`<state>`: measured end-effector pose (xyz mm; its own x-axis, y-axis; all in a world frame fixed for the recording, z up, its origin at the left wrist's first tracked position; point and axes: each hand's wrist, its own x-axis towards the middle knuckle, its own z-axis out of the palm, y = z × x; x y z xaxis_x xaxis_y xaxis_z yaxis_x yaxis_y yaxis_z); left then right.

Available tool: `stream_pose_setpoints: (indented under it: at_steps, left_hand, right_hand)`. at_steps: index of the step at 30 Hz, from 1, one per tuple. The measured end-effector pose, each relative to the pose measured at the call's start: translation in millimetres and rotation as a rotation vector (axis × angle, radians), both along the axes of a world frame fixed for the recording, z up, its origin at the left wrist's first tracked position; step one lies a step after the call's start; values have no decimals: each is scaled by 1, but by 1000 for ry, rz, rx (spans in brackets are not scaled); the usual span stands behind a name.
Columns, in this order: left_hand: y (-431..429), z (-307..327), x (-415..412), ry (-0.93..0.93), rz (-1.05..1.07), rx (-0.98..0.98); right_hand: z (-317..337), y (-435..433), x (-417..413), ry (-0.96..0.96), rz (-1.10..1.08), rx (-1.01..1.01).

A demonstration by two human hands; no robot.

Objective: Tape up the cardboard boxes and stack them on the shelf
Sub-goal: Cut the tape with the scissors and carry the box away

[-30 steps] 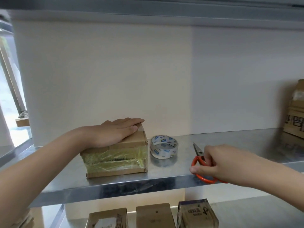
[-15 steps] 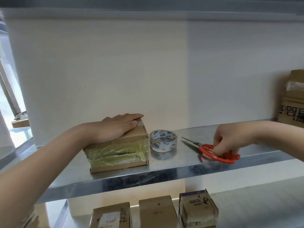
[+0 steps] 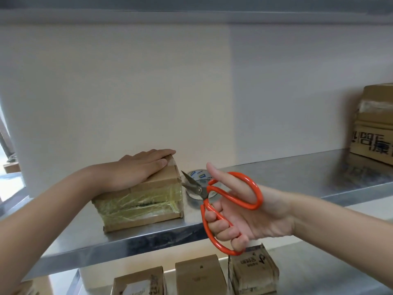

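Left hand [image 3: 140, 169] flat on taped box [image 3: 140, 199]; right hand [image 3: 240, 213] grips orange scissors [image 3: 214, 201], blades parted; tape roll [image 3: 200, 176] behind.

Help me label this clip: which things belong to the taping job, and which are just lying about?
Job in hand: taped cardboard box under the left hand; orange scissors gripped by the right hand; tape roll behind the blades; metal shelf.
Lying about: stacked boxes at far right; three boxes on the lower shelf.
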<state>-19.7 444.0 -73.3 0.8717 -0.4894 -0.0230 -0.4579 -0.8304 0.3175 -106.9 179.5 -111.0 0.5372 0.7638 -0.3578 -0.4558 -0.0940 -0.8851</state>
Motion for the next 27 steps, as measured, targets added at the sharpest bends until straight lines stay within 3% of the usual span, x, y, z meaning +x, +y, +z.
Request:
stream_pose_setpoints:
  at_steps: [13,21,23,27]
  left_hand:
    - [0,-1,2,-16,3,7]
    - [0,1,-4,4,1,-3]
    - [-1,2,-5,8,4,0]
    - [-5,4,-8,10,11,1]
  right_hand:
    - [7,41,16,-5,-238,-132]
    - [8,21,10,-193,-387,-189]
    - [16,1,13,-379,-470,-377]
    - [26,-35,26,-904,-547,-1152]
